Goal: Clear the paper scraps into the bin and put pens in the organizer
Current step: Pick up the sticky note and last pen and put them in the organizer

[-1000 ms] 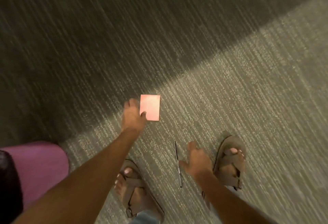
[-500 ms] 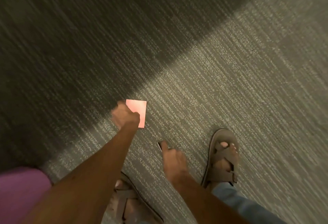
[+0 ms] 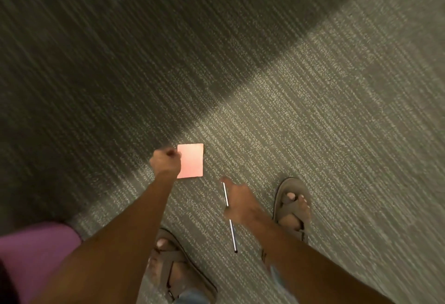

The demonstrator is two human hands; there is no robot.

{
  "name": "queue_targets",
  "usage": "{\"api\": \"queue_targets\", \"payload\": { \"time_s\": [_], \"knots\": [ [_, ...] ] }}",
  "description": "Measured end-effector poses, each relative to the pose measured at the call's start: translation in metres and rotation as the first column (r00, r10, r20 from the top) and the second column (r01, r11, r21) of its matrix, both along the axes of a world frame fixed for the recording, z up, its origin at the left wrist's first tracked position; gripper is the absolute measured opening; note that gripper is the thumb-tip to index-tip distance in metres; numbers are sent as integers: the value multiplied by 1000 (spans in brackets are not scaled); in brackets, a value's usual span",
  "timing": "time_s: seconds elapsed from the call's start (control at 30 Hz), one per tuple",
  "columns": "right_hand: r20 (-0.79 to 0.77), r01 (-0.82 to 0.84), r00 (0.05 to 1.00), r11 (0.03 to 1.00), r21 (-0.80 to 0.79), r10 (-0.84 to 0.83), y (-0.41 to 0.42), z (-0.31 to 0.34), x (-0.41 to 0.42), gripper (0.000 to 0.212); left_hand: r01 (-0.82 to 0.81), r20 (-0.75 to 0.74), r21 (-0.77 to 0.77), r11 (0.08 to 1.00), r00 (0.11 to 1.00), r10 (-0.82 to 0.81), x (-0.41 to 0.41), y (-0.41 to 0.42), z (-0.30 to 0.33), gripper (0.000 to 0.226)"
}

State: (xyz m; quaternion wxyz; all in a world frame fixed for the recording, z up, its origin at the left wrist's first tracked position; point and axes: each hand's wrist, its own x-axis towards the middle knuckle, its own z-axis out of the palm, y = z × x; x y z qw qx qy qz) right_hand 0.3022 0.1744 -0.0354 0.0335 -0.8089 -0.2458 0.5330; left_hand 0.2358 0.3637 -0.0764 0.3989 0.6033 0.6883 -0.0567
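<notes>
A pink rectangular paper scrap [image 3: 192,161] is held just above the grey carpet, and my left hand [image 3: 165,162] pinches its left edge with closed fingers. A thin silver pen [image 3: 233,233] runs lengthwise under my right hand [image 3: 238,203], which is closed around its middle with the index finger stretched toward the pen's far tip. The pen looks raised slightly off the floor. Both hands are low, in front of my feet. No bin or organizer is in view.
My sandalled feet stand on the striped carpet, the right foot [image 3: 292,207] beside my right hand and the left foot [image 3: 178,270] between my forearms. A purple rounded shape [image 3: 36,253] fills the lower left corner. A darker carpet band [image 3: 120,62] crosses the upper left.
My right hand moved from beside the pen onto it and closed around it. My left hand stayed on the pink paper's edge, now closed tighter. The view shifted slightly.
</notes>
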Motion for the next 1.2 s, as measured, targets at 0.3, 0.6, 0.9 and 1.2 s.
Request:
{"api": "queue_targets", "payload": {
  "time_s": [0.3, 0.6, 0.9, 1.2],
  "knots": [
    [-90, 173, 984, 962, 210, -157, 21, 147, 77, 84, 86, 381, -232, 969, 925, 9, 34, 23, 173, 39],
    [-487, 524, 797, 812, 259, -359, 18, 427, 195, 85, 69, 548, -157, 985, 836, 29, 102, 31, 472, 34],
    [-618, 583, 738, 718, 381, -271, 25, 642, 291, 75, 139, 640, -97, 986, 767, -45, 171, 10, 688, 32],
    [-557, 499, 807, 732, 465, -196, 46, 729, 382, 74, 162, 687, -66, 985, 723, -73, 243, 16, 769, 33]
  ]
}}
